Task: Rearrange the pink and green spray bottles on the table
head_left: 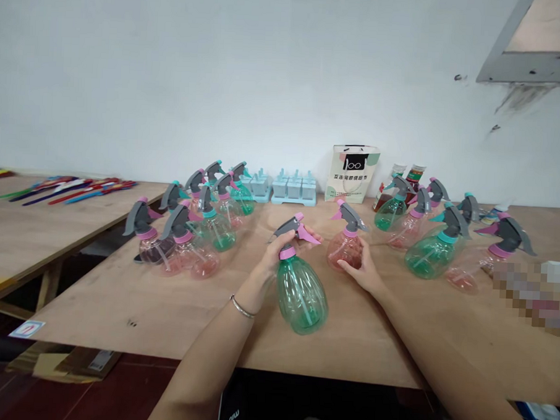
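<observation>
My left hand (pixel 278 250) is wrapped round the neck and grey-and-pink trigger head of a green spray bottle (pixel 303 294), which tilts with its base toward me. A pink spray bottle (pixel 339 248) with a grey-and-pink head stands just right of it, and my right hand (pixel 361 270) grips its body from the right side. Several more spray bottles, pink and green, are grouped at the left, among them a green spray bottle (pixel 221 232). Another group is at the right, with a green spray bottle (pixel 429 257) near its front.
Light blue popsicle molds (pixel 294 189) and a paper bag (pixel 352 174) stand by the wall. Two sauce bottles (pixel 414 174) are behind the right group. Coloured strips (pixel 72 188) lie on the left table (pixel 10 223). The wooden table's front edge (pixel 328 374) is near me.
</observation>
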